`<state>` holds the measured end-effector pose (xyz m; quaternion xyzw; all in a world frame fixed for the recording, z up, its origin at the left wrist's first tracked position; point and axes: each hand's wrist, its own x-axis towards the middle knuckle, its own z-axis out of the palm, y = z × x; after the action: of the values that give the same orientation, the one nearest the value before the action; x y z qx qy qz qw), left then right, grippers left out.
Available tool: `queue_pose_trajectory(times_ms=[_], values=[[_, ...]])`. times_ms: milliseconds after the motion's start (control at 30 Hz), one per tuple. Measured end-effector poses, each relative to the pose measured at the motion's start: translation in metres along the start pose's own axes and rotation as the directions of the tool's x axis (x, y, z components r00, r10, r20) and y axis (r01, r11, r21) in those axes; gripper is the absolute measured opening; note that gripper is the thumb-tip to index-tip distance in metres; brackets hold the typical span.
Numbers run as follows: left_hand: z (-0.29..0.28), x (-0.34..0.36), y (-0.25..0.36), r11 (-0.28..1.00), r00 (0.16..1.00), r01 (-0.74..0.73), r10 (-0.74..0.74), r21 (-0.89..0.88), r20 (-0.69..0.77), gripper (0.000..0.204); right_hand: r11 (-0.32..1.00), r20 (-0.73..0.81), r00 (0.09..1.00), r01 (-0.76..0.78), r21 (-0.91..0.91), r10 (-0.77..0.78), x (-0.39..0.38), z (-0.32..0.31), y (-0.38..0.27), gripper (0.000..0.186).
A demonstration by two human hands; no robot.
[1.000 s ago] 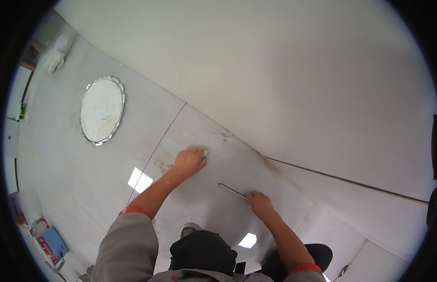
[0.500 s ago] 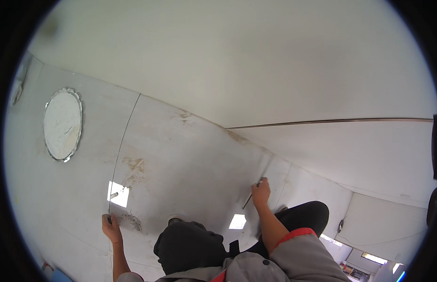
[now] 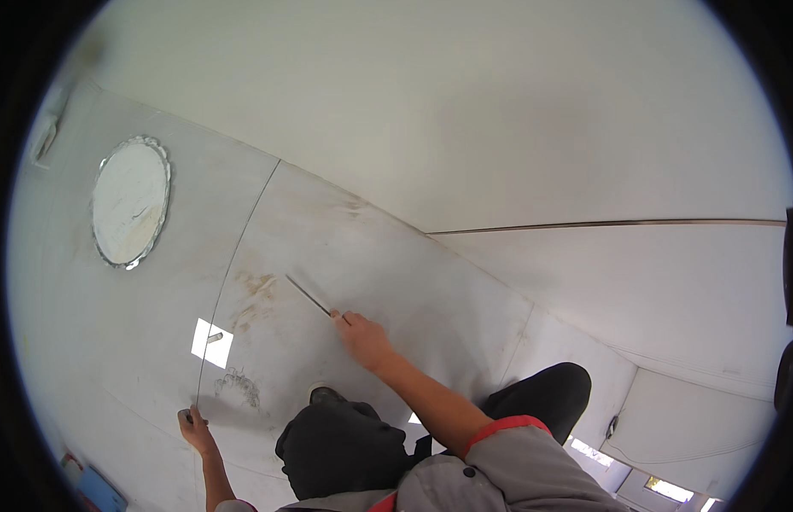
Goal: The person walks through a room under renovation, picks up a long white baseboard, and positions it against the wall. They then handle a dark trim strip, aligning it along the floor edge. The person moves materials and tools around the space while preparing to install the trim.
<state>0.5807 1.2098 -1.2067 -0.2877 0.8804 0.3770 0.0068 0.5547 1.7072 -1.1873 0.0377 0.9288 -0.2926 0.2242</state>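
My right hand (image 3: 364, 338) is closed round a long, thin, dark straight tool (image 3: 308, 293) and holds it by a brownish end. The tool's far tip points up and left, near brown smears (image 3: 258, 294) on the pale floor; whether it touches the floor I cannot tell. My left hand (image 3: 197, 432), lower left, is closed on a small dark object (image 3: 186, 416), mostly hidden by the fingers. It is beside a thin dark seam (image 3: 234, 256) in the floor. A short cylinder (image 3: 215, 338) shows on the seam, within a bright reflection.
A silver scalloped oval tray (image 3: 168, 198), filled with a white substance, is at the upper left. White walls (image 3: 533, 111) slope along the far side. Dark scribble-like marks (image 3: 239, 388) lie near my shoe (image 3: 326, 395). A blue box (image 3: 102, 490) is at the lower left.
My right hand has swung left and forward with the tool, whose tip now points up and left instead of down and left. My left hand still grips the dark object. The view has shifted slightly.
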Motion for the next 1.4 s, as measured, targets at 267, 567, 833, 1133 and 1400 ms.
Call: queue_pose_trajectory(times_ms=[267, 567, 833, 1133, 1400], values=[[-0.02, -0.006, -0.025, 0.997, 0.996, 0.07, -0.071, -0.02, -0.059, 0.024, 0.883, -0.383, 0.807, -0.467, 0.051, 0.449, -0.037, -0.031, 0.072, 0.05], [-0.051, -0.002, -0.025, 0.993, 0.989, 0.111, -0.106, 0.043, -0.105, 0.019, 0.991, -0.421, 0.906, -0.099, -0.089, 0.052, 0.094, -0.027, -0.011, 0.039], [-0.075, -0.038, -0.07, 0.926, 0.91, 0.314, -0.357, -0.211, -0.211, 0.016, 0.753, -0.058, 0.777, 0.583, -0.306, -0.626, 0.09, 0.116, -0.079, 0.031], [-0.122, -0.065, -0.085, 0.961, 0.896, 0.252, -0.277, -0.116, -0.346, 0.014, 0.873, -0.293, 0.822, 0.458, -0.169, -0.488, 0.087, 0.067, -0.116, 0.031], [-0.039, 0.002, 0.023, 0.984, 0.992, -0.02, -0.002, 0.176, 0.126, 0.031, 0.862, -0.51, 0.857, -0.309, -0.403, 0.069, 0.093, -0.078, 0.052, 0.028]])
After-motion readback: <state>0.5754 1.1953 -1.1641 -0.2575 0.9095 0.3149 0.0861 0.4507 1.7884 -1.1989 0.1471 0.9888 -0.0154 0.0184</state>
